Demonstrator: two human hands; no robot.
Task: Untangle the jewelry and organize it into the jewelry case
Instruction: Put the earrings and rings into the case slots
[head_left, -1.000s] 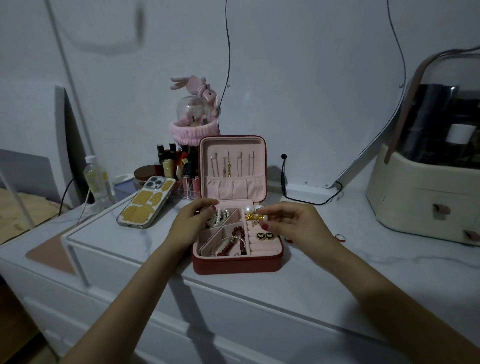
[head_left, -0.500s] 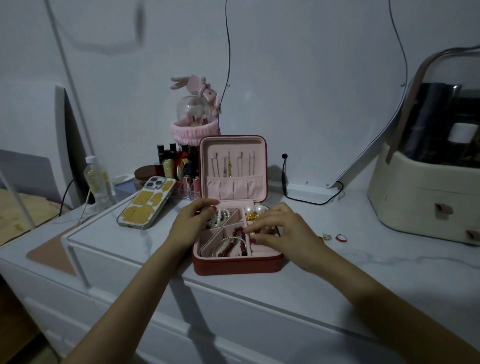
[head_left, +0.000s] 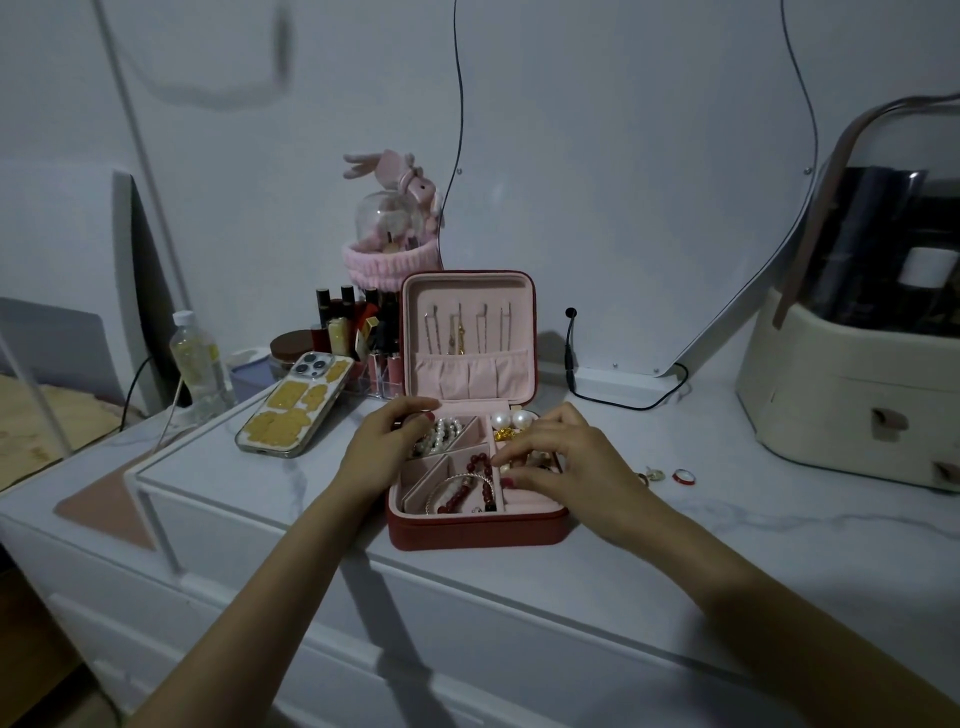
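both forearms bare, no sleeves; red polish on nails of left grip (head_left: 387, 441) and right grip (head_left: 563, 462).

The right hand (head_left: 563, 462) is covering the right-hand slots of the jewelry case (head_left: 475, 525), so whatever its fingertips are touching there is staying out of sight. The left hand (head_left: 387, 441) is hiding the case's far left corner and part of the pearl strand (head_left: 444, 434). The right edge is cutting off the cream storage box (head_left: 841, 395). Small pieces lying beside the red ring (head_left: 683, 476) are too tiny to identify. The pendants hanging in the lid (head_left: 467, 291) are too dim to make out.
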